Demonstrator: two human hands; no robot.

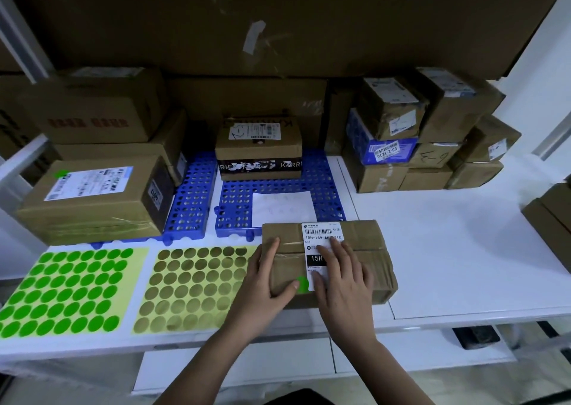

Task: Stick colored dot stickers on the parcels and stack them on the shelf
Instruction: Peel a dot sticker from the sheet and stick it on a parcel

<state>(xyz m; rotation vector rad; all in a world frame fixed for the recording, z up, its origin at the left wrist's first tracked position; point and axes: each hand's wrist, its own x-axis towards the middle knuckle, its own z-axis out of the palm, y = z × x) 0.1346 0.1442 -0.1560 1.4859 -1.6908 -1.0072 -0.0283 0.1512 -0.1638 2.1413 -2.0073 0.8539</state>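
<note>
A small brown parcel (367, 250) with a white shipping label lies on the white shelf (448, 250) in front of me. A green dot sticker (303, 283) sits at the label's near left corner. My left hand (265, 284) grips the parcel's left end, thumb beside the sticker. My right hand (343, 284) lies flat on the label with fingers spread. Left of the parcel lie a sheet of green dot stickers (66, 290) and a sheet of olive dot stickers (191, 290).
Blue perforated mats (191, 201) cover the shelf behind, with a white paper (281, 208) on one. Stickered boxes stand at the left (92, 197) and centre back (258, 148). A stack of parcels (426, 139) fills the back right. Another box (553, 219) pokes in at the right edge.
</note>
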